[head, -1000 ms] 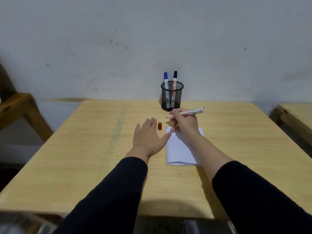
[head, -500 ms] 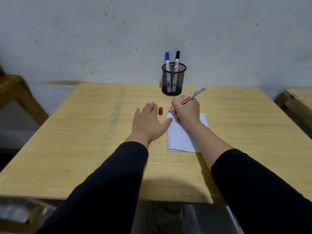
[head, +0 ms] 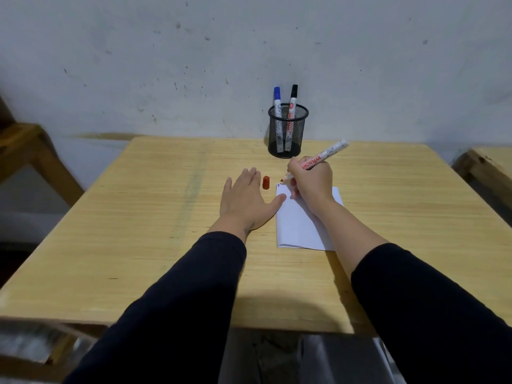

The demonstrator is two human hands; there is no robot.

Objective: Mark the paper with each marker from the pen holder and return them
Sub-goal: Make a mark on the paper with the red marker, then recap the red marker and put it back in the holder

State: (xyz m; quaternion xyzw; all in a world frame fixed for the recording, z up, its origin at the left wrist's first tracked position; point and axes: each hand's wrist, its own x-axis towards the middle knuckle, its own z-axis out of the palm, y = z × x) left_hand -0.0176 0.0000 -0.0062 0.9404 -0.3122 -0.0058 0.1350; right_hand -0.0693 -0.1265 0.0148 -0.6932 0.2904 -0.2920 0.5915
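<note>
The right hand (head: 313, 180) pinches a red marker (head: 318, 162), its tip touching the far left corner of the paper (head: 299, 228), which lies near the middle of the table (head: 138, 217). The left hand (head: 245, 202) lies flat, fingers spread, its thumb on the paper's left edge. A red cap (head: 266, 182) sits between the two hands. The pen holder (head: 285, 134) stands at the far edge of the table, holding a blue marker (head: 277, 99) and a black marker (head: 293, 98).
</note>
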